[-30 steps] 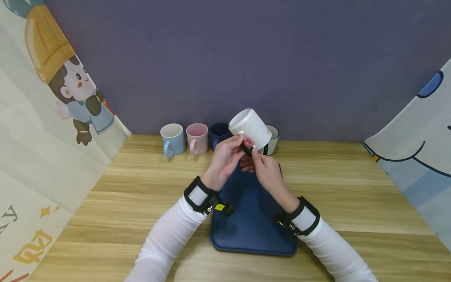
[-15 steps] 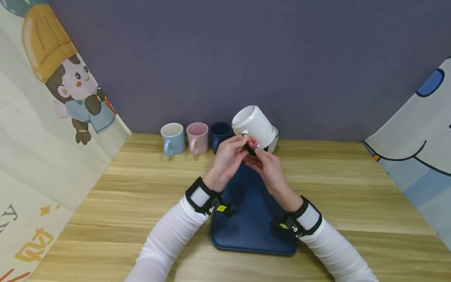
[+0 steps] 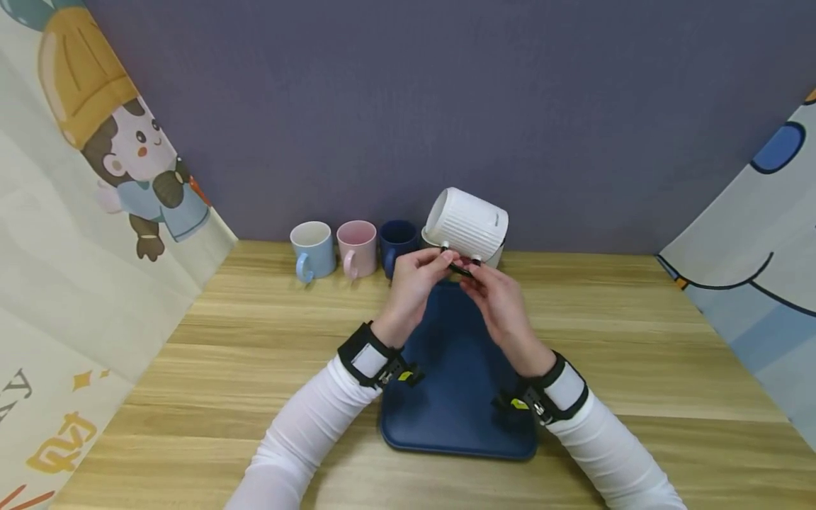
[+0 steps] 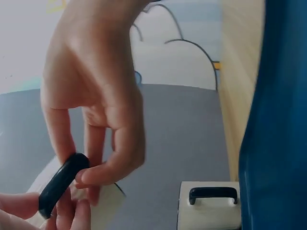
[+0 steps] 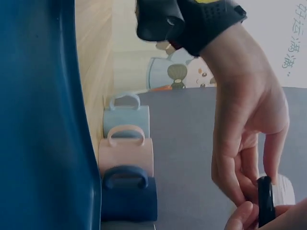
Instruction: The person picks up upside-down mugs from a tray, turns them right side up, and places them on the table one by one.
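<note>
Above the far end of the tray, both hands hold up a white ribbed mug (image 3: 468, 223). It is tilted nearly onto its side, its mouth toward the left and its black handle (image 4: 60, 184) facing down toward the wearer. My left hand (image 3: 408, 294) pinches the handle's left end, near the mouth, between thumb and fingers. At the end nearer the base, the right hand (image 3: 506, 312) pinches the handle with its fingertips. In the right wrist view the fingers of both hands meet around the handle (image 5: 265, 201).
A dark blue tray (image 3: 459, 397) lies on the wooden table under the hands. Along the back wall stand a light blue mug (image 3: 319, 253), a pink mug (image 3: 361, 253), a navy mug (image 3: 397, 241) and a black-handled white mug (image 4: 211, 215), mostly hidden in the head view.
The white mug has moved slightly right and turned so that its base rises and it lies more level. The right hand has turned and shifted its fingers on the handle.
</note>
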A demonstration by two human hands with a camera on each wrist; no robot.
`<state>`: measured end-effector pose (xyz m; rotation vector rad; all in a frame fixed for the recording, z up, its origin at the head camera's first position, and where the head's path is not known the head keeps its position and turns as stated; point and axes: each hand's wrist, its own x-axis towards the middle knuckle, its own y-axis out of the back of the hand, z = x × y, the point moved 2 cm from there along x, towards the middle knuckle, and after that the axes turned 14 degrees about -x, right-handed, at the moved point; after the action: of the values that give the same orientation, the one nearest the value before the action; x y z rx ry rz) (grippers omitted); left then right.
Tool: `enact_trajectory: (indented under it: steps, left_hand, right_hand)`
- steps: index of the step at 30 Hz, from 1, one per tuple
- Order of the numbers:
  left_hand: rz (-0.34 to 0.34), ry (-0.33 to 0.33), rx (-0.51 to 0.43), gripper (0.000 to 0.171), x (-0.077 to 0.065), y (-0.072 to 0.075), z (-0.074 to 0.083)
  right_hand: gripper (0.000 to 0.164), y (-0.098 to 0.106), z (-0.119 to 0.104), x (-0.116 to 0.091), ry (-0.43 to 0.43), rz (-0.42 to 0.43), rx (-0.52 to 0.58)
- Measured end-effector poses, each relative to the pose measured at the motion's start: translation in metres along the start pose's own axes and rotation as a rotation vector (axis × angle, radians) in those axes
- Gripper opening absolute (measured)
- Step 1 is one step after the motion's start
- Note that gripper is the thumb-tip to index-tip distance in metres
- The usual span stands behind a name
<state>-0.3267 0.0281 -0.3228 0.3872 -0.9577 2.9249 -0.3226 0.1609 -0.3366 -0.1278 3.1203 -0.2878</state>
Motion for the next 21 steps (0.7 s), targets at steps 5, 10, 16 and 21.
enact_trajectory:
  steps: [5,10,16,21]
  left_hand:
    - [0.036,-0.058,0.128,0.022,-0.0022,-0.0009,0.0009]
    - [0.077,-0.025,0.155,0.021,-0.0023,0.0003,-0.0018]
    - [0.094,-0.002,0.144,0.021,-0.0028,0.0003,-0.0050]
    - [0.099,-0.005,0.112,0.020,-0.0024,-0.0001,-0.0054]
  right_hand:
    - [0.022,0.0007,-0.0029,0.0028,0.034,0.014,0.011]
    - [0.022,0.0021,-0.0031,0.0036,0.013,-0.023,0.045]
    - [0.026,0.0029,-0.0028,0.0013,-0.004,-0.066,0.126]
    - [0.026,0.0024,-0.0034,0.0010,0.006,-0.104,0.197]
